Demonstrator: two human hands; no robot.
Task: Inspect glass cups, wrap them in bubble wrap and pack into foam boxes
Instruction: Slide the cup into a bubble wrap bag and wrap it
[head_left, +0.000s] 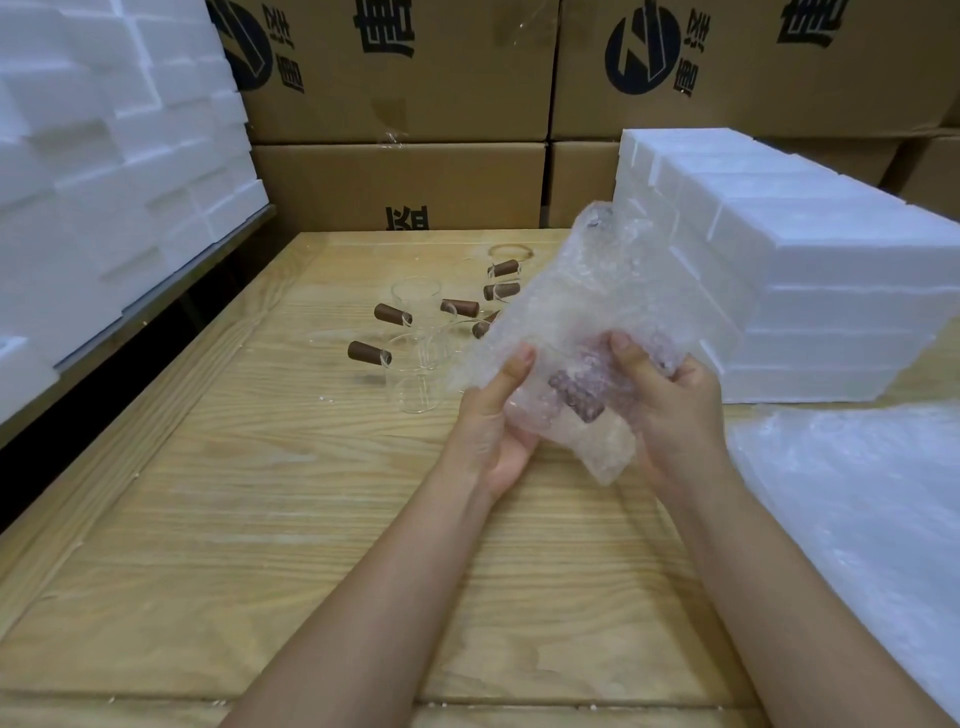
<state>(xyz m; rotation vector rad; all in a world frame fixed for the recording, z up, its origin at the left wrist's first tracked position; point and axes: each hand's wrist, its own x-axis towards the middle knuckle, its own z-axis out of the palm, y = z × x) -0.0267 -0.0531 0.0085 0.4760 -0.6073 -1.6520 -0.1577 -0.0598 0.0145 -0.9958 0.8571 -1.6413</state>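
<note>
Left hand (493, 415) and right hand (670, 405): both grip bubble-wrapped glass cup (566, 374) above wooden table (234, 493); unwrapped cups (415, 332) far, foam boxes (810, 280) right.

Both hands, left (491, 415) and right (670, 400), hold a bubble-wrapped cup (571, 364).

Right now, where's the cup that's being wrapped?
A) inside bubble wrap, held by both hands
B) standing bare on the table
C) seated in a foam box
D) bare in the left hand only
A: the left hand and right hand both grip the bubble wrap above the table, and the cup's brown handle shows through it.
</note>
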